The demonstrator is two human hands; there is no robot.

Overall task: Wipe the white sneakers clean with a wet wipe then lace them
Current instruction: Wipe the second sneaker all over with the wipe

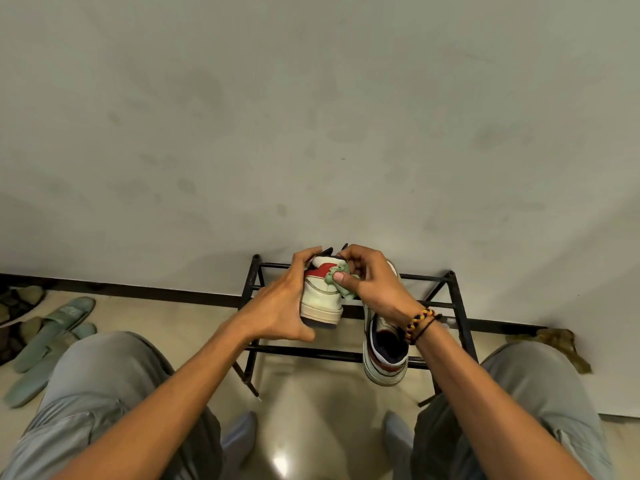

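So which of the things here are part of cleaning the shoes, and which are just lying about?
Part of the job:
- white sneaker with red heel patch, held by the left hand
- crumpled pale green wet wipe, pinched by the right hand
- second white sneaker on the black metal shoe rack

Lying about:
- pale green slippers on the floor
- brown crumpled cloth by the wall

You look down through a wide-angle lens in soft, dim, greenish indoor light. A bright glare spot shines on the glossy floor (282, 462) between your knees, so light comes from overhead. The wall (311, 116) looks mottled and evenly lit. Straight lines bow near the edges, and the whole picture is slightly soft.
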